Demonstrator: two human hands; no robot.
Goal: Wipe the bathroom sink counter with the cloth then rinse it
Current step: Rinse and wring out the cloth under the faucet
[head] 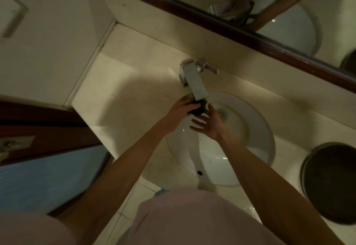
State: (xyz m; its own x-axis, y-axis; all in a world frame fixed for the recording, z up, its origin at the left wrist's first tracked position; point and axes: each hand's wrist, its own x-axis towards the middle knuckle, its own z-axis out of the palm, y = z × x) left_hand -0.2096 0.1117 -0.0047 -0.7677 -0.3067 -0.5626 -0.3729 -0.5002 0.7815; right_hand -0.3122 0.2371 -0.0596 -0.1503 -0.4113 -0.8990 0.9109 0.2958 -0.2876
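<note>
A white round basin [256, 129] was seen set into a pale stone counter [123, 94], with both of a person's bare forearms stretched out over it. Nothing but a metal drain [222, 113] and a few gleams of wet could be made out inside the bowl; an overflow hole [199, 172] was visible on the wall nearest the body. Whether water was running could not be told.

A dark, bunched cloth [198, 108] was gripped in the left hand [182, 110], the fingers curled over its top, directly beneath the mouth of the square chrome tap [194, 80]. The right hand [209, 124] was held just beside the cloth, released, palm turned up and fingers spread, with the fingertips close to or touching the cloth's underside; contact could not be confirmed. The drain lay just beyond the right hand.

The tap's lever handle [209, 68] was pointed away to the far right of the hands. A dark round container [329, 183] stood on the counter well to the right of the right arm, its contents lost in shadow. Behind the tap, well past both hands, a dark-framed mirror [269, 13] reflected the arms and the cloth.
</note>
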